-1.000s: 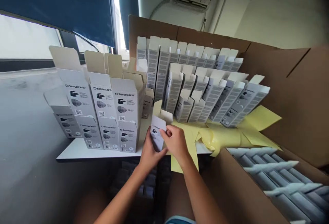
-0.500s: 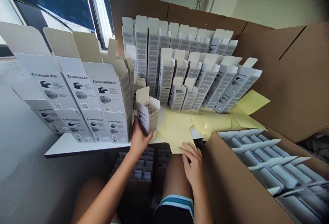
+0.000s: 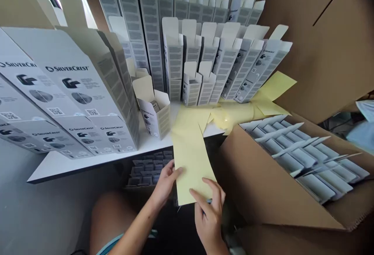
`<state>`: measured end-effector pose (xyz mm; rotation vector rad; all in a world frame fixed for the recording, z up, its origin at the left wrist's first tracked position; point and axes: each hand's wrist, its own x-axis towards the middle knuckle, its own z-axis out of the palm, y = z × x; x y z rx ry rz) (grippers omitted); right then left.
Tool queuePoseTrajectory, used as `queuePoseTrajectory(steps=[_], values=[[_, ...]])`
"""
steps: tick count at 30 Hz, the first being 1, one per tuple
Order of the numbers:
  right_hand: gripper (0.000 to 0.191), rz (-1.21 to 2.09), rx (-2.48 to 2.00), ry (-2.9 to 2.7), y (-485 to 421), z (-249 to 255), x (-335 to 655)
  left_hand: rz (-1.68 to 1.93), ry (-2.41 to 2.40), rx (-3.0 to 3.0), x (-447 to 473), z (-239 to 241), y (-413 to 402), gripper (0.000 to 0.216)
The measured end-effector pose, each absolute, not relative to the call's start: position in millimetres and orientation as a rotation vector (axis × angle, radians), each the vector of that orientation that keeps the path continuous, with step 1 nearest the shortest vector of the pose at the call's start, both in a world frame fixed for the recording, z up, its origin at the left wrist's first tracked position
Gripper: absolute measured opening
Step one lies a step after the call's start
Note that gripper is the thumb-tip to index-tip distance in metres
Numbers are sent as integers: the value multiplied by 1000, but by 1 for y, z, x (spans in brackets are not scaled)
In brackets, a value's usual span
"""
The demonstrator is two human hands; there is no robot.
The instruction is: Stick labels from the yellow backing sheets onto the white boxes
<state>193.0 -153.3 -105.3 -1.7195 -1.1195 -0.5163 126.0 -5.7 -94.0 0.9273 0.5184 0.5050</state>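
Between my hands, in the head view, a yellow paper sheet (image 3: 191,155) hangs over the table's front edge. My left hand (image 3: 166,181) grips its left side, thumb on top and fingers behind. At its lower right my right hand (image 3: 209,208) holds the sheet's bottom edge, with fingertips on the face and the rest curled at the edge. Just above my left hand an open small white carton (image 3: 154,114) stands upright on the table, something grey inside. More yellow paper (image 3: 233,115) lies crumpled behind the sheet, partly glossy.
Tall printed cartons (image 3: 90,91) stand stacked at the left of the white table (image 3: 55,165). Rows of open-flapped cartons (image 3: 187,52) fill the back. At right is a large cardboard box (image 3: 263,192) packed with white cartons; another packed box (image 3: 146,169) sits under the table.
My left hand has let go of the small carton, which stays standing on the table, and now holds the yellow sheet. The sheet is pulled toward me. The view has tilted down and closer.
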Motion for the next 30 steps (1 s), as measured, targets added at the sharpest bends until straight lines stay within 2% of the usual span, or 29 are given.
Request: queuePoseTrajectory(steps=[2,5,7,11,13,16,18,23,30], values=[[47,-448,-1709,-1133,-167,-109,197,508,547,947,127,-87,2,50],[39,-337,-1673,-852,-180,-110,220,523,535,981,121,-81,2,44],[38,-31,-1589,-642,-180,-103,237,490,492,997,114,-78,-3,43],[51,864,-1392,-550,-161,-73,249,428,444,1056,100,-75,-13,46],[54,1025,-1320,-513,-149,-61,244,467,463,1119,94,-74,-15,54],[62,1005,-1248,-475,-137,-53,234,598,502,1320,87,-74,-17,65],[62,987,-1244,-505,-136,-54,231,775,515,1533,83,-73,-19,63],[46,938,-1322,-619,-143,-53,229,1305,571,2174,80,-58,-26,26],[34,686,-1431,-825,-151,-41,218,1196,457,2439,81,-35,-25,14]])
